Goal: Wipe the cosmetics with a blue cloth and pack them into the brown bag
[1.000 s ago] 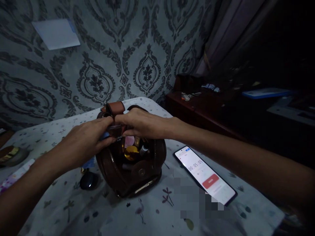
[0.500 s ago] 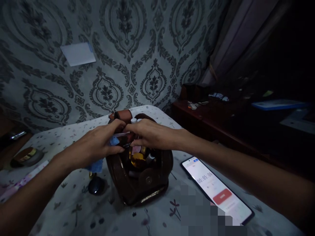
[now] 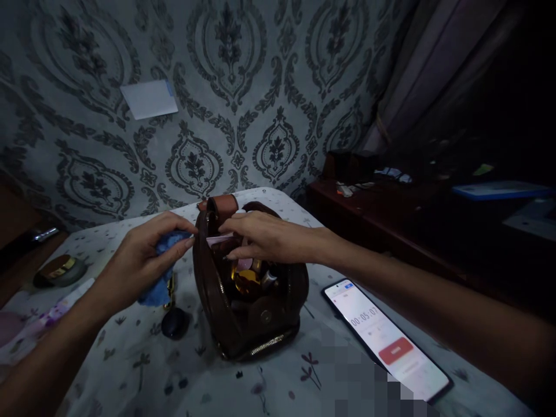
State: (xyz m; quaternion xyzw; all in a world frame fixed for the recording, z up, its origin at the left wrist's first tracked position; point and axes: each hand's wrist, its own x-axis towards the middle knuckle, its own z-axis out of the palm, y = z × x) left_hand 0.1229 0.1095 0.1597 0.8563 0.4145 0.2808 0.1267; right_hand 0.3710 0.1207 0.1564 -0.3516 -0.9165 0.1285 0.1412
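An open brown leather handbag stands on the patterned white cloth, its zipped mouth spread. Inside it lie an amber-coloured bottle and several other small items, dim in the shadow. At the bag's left rim is my left hand, closed, with a crumpled blue cloth in its grasp and its fingertips touching the rim. My right hand reaches over the opening, thumb and fingers around a dark box with a pale edge; its fingertips are partly hidden.
A lit phone showing a running timer lies right of the bag. On the left are a round dark item, a gold-banded jar and a purple-and-white packet. Behind stands a patterned wall; a dark red table is at the right.
My left hand has come away from the dark box and moved left to the bag's rim with the blue cloth. The box sits lower in the bag; my right hand stays over it.
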